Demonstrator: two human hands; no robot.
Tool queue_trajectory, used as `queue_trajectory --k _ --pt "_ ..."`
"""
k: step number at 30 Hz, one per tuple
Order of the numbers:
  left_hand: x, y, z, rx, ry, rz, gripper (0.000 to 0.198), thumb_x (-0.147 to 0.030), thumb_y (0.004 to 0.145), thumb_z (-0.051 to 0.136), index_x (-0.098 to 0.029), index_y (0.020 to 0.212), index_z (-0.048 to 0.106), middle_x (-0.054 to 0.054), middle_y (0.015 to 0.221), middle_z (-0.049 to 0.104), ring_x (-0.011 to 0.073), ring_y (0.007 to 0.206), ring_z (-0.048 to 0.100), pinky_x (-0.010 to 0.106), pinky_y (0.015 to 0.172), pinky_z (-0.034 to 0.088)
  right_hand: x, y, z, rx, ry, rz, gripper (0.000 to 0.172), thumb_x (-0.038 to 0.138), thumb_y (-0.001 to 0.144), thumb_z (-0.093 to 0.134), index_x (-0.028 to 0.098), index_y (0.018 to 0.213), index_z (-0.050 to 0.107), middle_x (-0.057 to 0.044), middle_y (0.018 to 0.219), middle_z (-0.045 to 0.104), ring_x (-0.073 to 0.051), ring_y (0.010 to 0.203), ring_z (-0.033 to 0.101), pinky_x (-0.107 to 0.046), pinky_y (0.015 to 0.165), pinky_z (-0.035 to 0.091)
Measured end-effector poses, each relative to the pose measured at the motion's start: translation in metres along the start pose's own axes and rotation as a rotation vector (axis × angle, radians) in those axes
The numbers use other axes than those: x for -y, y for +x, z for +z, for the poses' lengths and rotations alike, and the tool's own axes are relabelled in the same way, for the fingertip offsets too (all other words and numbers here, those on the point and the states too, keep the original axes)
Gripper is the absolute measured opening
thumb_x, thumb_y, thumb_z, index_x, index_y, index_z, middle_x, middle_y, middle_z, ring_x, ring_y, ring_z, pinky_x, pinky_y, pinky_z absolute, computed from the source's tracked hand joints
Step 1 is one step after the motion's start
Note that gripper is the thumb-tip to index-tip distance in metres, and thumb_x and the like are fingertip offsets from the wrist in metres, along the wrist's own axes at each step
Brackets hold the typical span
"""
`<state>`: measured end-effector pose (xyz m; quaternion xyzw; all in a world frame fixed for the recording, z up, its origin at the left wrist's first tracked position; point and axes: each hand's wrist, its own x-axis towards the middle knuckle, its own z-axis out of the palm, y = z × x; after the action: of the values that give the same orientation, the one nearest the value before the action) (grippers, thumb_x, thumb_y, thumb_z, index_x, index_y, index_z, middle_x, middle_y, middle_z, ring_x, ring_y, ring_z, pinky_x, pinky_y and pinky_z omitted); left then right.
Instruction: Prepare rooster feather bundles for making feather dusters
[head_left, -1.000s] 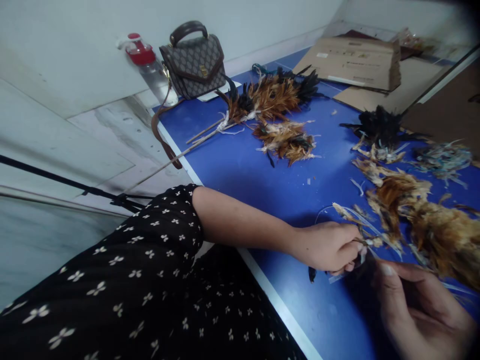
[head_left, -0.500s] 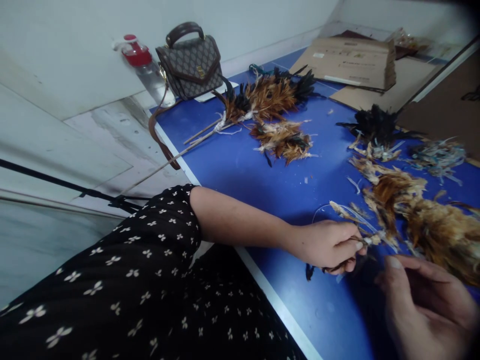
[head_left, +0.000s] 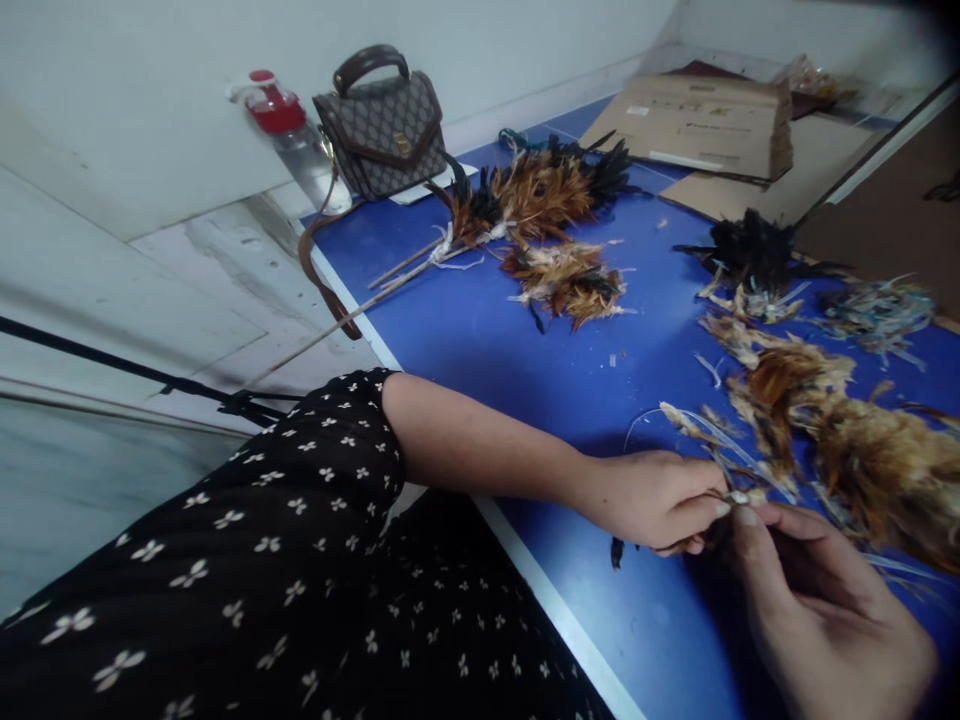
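- Feather strand [head_left: 862, 455], brown and tawny, trails off to the right across the blue counter [head_left: 525, 350]. Its pale quill end sits at the near right, where both hands meet.
- Right hand [head_left: 825, 610], closest to me, has thumb and fingertips closed on that quill end, palm turned up. It seems held so to keep the tip in plain sight.
- Left hand [head_left: 652, 498] pinches the same end from the other side, its forearm laid on the counter, likely for steadiness.
- A thin white cord [head_left: 670, 412] loops just beyond the left hand's knuckles.
- The counter's pale near edge [head_left: 555, 610] runs under the forearm, with bare blue surface to the left of the hands.
- Mid-counter lies a loose feather clump [head_left: 566, 280], well apart from the hands, with black feathers [head_left: 750, 250] to its right.
- Farther off, a stick-handled feather duster [head_left: 525, 195] overhangs the left edge.
- At the back stand a handbag [head_left: 382, 125] and a bottle [head_left: 289, 125] by the wall, with flattened cardboard [head_left: 705, 120] at the far right.
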<state>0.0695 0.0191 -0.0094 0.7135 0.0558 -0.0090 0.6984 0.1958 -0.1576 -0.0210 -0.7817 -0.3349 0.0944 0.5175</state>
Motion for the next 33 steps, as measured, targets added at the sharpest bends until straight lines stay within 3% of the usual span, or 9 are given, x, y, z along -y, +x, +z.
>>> queue_trajectory --k 7,13,16,23,30,33 --pt "0.005 0.001 0.003 0.101 -0.188 -0.032 0.019 -0.020 0.113 0.058 -0.025 0.098 0.049 -0.007 0.075 0.067 0.0087 0.056 0.063 0.028 0.063 0.054 0.001 0.000 -0.005 -0.029 0.041 0.089 0.039 0.055 0.080 0.099 0.023 0.098 0.085 -0.004 0.092 0.081 -0.016 0.074 0.074 -0.020 0.072 0.061" --pt "0.002 0.003 0.002 0.158 -0.450 -0.119 0.016 -0.028 0.119 0.049 -0.023 0.104 0.051 -0.007 0.073 0.064 0.0092 0.050 0.057 0.029 0.052 0.046 -0.011 0.006 -0.014 -0.075 0.090 0.217 0.045 0.058 0.080 0.100 0.024 0.104 0.086 -0.003 0.087 0.078 -0.015 0.070 0.070 -0.018 0.059 0.055" --pt "0.001 0.004 0.001 0.162 -0.486 -0.116 0.018 -0.030 0.120 0.047 -0.023 0.104 0.051 -0.005 0.073 0.064 0.0096 0.050 0.057 0.030 0.052 0.046 -0.009 0.006 -0.014 -0.084 0.117 0.215 0.048 0.060 0.079 0.102 0.024 0.108 0.087 -0.003 0.087 0.078 -0.014 0.071 0.070 -0.017 0.062 0.057" --pt "0.005 0.003 0.002 0.179 -0.402 -0.123 0.012 -0.026 0.117 0.052 -0.024 0.105 0.050 -0.007 0.072 0.064 0.0096 0.050 0.058 0.028 0.053 0.045 -0.009 -0.002 -0.010 0.005 0.100 0.155 0.053 0.057 0.077 0.105 0.028 0.118 0.091 -0.003 0.109 0.086 -0.018 0.087 0.081 -0.021 0.088 0.067" --pt "0.015 0.005 0.001 0.169 -0.143 -0.022 0.028 -0.032 0.115 0.058 -0.024 0.089 0.052 -0.003 0.069 0.065 0.0117 0.058 0.063 0.030 0.064 0.054 0.000 0.002 -0.007 0.036 0.043 0.209 0.052 0.062 0.074 0.102 0.023 0.105 0.087 -0.003 0.091 0.084 -0.019 0.078 0.080 -0.019 0.076 0.067" --pt "0.019 0.007 0.001 0.051 -0.109 0.017 0.024 -0.031 0.109 0.068 -0.025 0.094 0.050 -0.006 0.067 0.064 0.0120 0.060 0.062 0.029 0.066 0.052 0.004 0.003 -0.007 0.041 -0.013 0.185 0.052 0.062 0.074 0.099 0.022 0.103 0.085 -0.004 0.090 0.083 -0.017 0.072 0.077 -0.018 0.067 0.064"
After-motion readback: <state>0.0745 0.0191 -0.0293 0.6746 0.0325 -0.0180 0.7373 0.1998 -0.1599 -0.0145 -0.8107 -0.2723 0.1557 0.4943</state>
